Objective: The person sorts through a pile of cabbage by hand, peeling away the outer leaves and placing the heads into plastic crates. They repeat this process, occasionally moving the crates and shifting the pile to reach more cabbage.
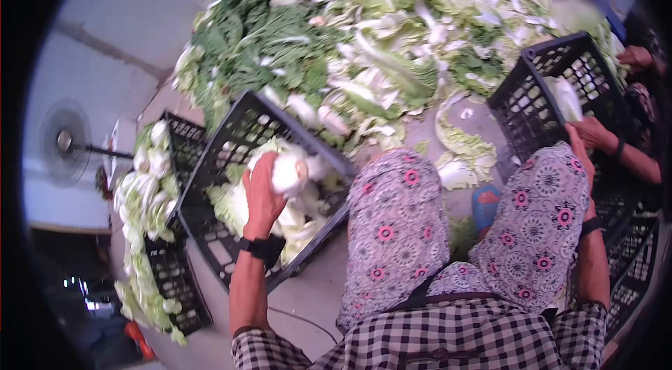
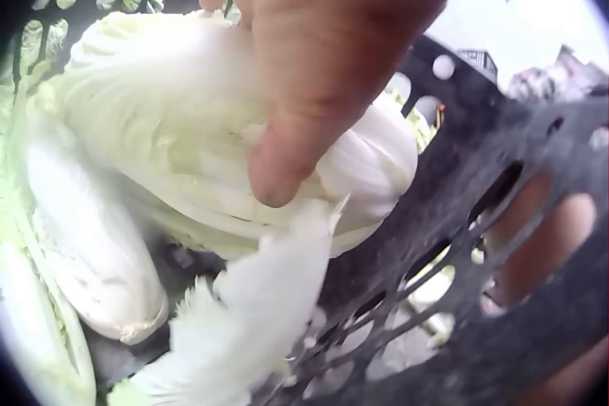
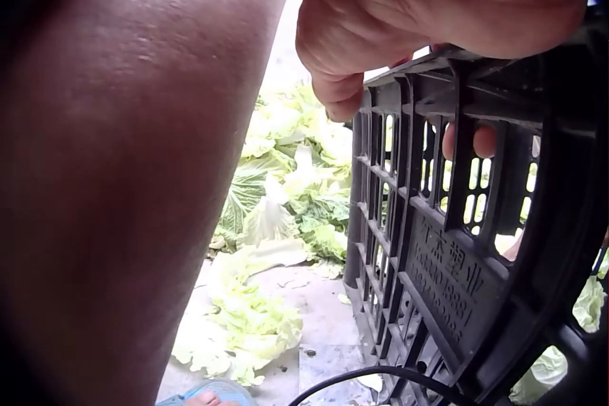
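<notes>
My left hand (image 1: pixel 262 191) grips a napa cabbage (image 1: pixel 289 172) inside a tilted black plastic crate (image 1: pixel 196 198). In the left wrist view the thumb presses along the pale side of this cabbage (image 2: pixel 181 120), and the other fingers are mostly hidden behind it. More cabbages (image 2: pixel 95 244) and a loose leaf (image 2: pixel 252 316) lie below it. By my right knee, my right hand (image 1: pixel 581 167) holds the top rim of a second black crate (image 3: pixel 447 263), fingertips showing through its slots. Another person's hand (image 1: pixel 593 133) is right beside mine, near a white cabbage (image 1: pixel 563 98) in that crate.
A large heap of cabbages and leaves (image 1: pixel 378 55) spreads in front. Further crates stand at the far left (image 1: pixel 175 279) and right (image 1: pixel 633 286), the left one piled with cabbage. A fan (image 1: pixel 64 140) stands at the left. Trimmed leaves (image 1: pixel 462 156) lie by the blue sandal (image 1: pixel 484 207).
</notes>
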Demonstrator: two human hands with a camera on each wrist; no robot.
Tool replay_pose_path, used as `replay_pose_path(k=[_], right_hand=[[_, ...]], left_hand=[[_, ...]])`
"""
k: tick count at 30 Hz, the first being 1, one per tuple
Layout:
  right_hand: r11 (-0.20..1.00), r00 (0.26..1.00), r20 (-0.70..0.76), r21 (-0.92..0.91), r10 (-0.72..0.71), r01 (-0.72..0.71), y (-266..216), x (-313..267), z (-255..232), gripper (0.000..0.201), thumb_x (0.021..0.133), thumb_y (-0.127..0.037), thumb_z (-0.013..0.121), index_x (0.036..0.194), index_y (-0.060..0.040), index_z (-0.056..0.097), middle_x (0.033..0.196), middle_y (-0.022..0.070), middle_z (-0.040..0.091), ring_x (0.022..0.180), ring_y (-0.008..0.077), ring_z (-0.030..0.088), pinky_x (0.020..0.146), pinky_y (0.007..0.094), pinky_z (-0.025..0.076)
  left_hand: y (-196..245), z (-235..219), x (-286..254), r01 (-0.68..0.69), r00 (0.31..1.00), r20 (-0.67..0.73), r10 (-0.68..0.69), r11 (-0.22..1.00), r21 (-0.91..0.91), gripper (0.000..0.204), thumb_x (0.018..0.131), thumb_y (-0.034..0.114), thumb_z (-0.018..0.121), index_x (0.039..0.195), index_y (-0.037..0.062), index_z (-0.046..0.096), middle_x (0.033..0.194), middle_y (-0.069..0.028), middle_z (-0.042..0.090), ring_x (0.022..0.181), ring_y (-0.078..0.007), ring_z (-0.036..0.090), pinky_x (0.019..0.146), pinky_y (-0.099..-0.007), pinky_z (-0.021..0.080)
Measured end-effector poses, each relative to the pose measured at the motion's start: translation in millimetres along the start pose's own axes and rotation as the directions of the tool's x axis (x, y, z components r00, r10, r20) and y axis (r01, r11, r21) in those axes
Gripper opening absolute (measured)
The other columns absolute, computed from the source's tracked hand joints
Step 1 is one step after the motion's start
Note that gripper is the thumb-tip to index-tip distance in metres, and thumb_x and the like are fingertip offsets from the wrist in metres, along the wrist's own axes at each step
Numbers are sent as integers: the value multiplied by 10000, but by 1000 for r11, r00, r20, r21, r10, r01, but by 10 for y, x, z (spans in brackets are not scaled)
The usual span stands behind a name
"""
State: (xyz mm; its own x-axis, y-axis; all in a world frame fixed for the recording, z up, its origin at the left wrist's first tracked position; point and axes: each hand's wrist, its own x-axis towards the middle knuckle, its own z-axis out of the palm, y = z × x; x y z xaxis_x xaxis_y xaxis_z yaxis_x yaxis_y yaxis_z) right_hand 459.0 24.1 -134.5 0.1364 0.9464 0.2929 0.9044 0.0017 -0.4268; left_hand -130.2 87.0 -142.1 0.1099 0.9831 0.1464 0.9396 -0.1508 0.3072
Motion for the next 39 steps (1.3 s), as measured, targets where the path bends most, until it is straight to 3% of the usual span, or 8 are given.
replay_pose_path(k=[4, 8, 14, 16, 23, 29, 31, 39], right_hand=[[999, 999, 40, -25, 22, -21, 71, 42, 29, 578, 844, -217, 569, 1383, -159, 368, 1287, 154, 505, 1131, 346, 534, 895, 383, 446], [998, 999, 37, -58, 31, -29, 163, 20, 50, 618, 823, -213, 584, 1390, -141, 349, 1337, 126, 479, 1175, 322, 509, 940, 374, 428], [991, 990, 124, 107, 62, -76, 460, 184, -45, 554, 777, -170, 593, 1287, -15, 442, 1303, 153, 497, 1172, 292, 509, 999, 352, 379], [960, 983, 149, 239, 111, -145, -156, 335, -427, 448, 757, -148, 587, 1171, 18, 541, 1179, 180, 568, 1114, 311, 536, 989, 355, 379], [727, 949, -84, 624, -303, 287, -1688, 526, -1080, 334, 786, -80, 656, 1106, -22, 580, 942, 94, 657, 856, 176, 636, 799, 295, 505], [741, 874, -154, 474, -461, 475, -2410, 385, -891, 709, 652, -295, 829, 1173, -42, 421, 854, 124, 621, 790, 212, 647, 737, 328, 535], [772, 887, -207, 438, -412, 461, -2394, 406, -785, 640, 708, -319, 762, 1149, -36, 393, 881, 169, 636, 783, 337, 659, 674, 410, 530], [585, 862, -40, 718, -506, 377, -2316, 488, -760, 316, 789, -124, 642, 1066, -33, 521, 874, 198, 641, 821, 325, 661, 717, 370, 517]], left_hand=[[111, -455, -70, 173, 937, -224, -267, 914, -366, 501, 725, -2, 615, 1213, 32, 506, 1092, -106, 616, 999, -190, 605, 879, -303, 461], [100, -673, -161, 92, 858, -205, -471, 534, -840, 512, 730, -67, 588, 1229, 11, 501, 1111, -72, 612, 1023, -149, 581, 911, -278, 438], [746, -1105, -20, -111, 856, -430, -287, 710, -695, 580, 697, -74, 623, 1251, 21, 478, 1126, -77, 602, 1017, -153, 575, 910, -283, 441], [977, -1204, 91, -185, 855, -470, -220, 717, -672, 626, 677, -81, 628, 1270, 19, 456, 1135, -82, 594, 1018, -158, 573, 912, -285, 442], [2201, -1231, 401, -317, 816, -571, -92, 756, -573, 625, 658, -62, 647, 1250, 21, 463, 1084, -95, 610, 973, -173, 593, 877, -287, 462], [2844, -842, 398, -331, 882, -466, -69, 614, -717, 620, 665, 6, 716, 1231, 29, 463, 1068, -117, 614, 951, -202, 616, 843, -313, 490], [2951, -736, 353, -345, 883, -464, -70, 572, -744, 641, 659, 29, 745, 1231, 29, 456, 1065, -119, 612, 949, -205, 617, 840, -315, 491], [2734, -693, 371, -306, 946, -324, 14, 371, -877, 681, 646, 126, 816, 1222, 33, 466, 1111, -96, 601, 987, -172, 596, 848, -298, 490]])
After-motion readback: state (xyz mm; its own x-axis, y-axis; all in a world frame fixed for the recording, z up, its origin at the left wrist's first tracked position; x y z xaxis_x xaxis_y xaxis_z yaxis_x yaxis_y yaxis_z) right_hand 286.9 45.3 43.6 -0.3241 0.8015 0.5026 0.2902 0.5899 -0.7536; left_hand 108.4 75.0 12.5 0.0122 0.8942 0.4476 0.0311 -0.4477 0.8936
